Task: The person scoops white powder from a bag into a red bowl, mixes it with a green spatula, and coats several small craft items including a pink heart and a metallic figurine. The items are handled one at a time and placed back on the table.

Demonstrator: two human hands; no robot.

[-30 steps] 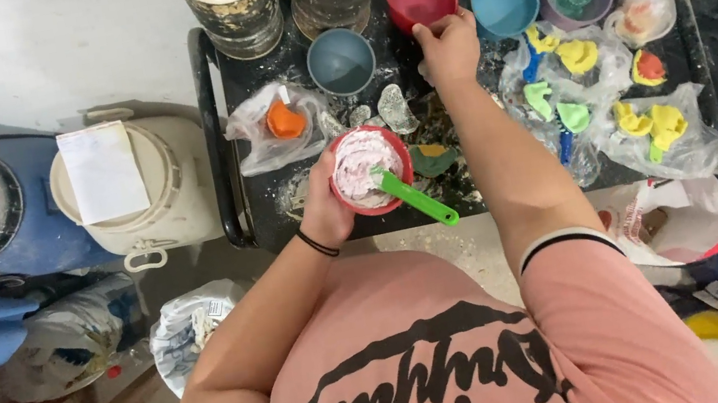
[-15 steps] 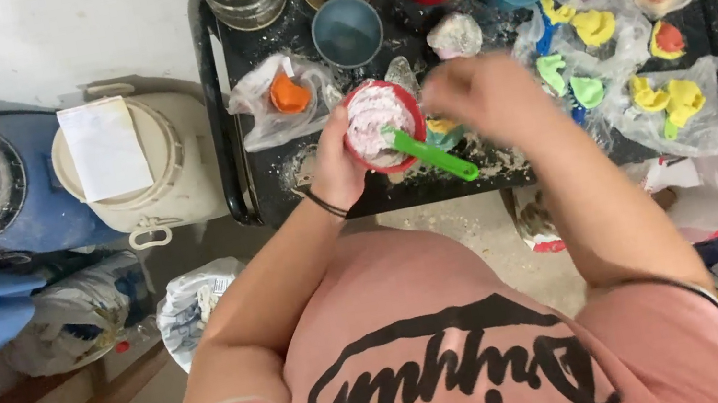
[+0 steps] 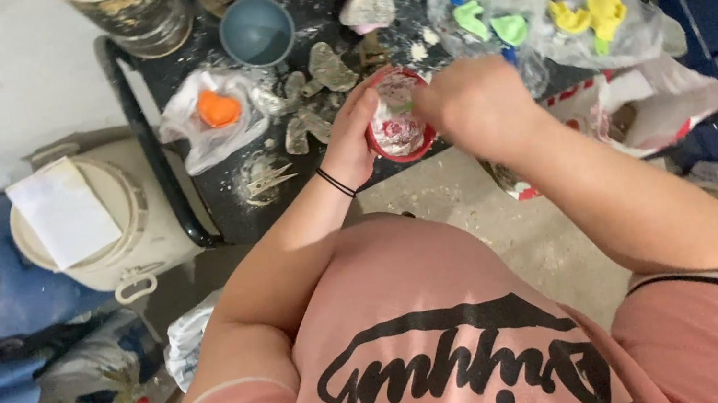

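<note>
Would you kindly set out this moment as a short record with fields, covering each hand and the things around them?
Left hand: left hand cups the side of a red bowl with white paste inside
Right hand: right hand is over the bowl's right rim; what it grips is hidden
Surface: black tray, dusted with white powder
Behind the bowl: grey-blue cup, pale lump
Left of the bowl: orange piece in a clear bag
Right of the bowl: yellow and green pieces in clear bags
Beside the tray: white lidded tub
</note>
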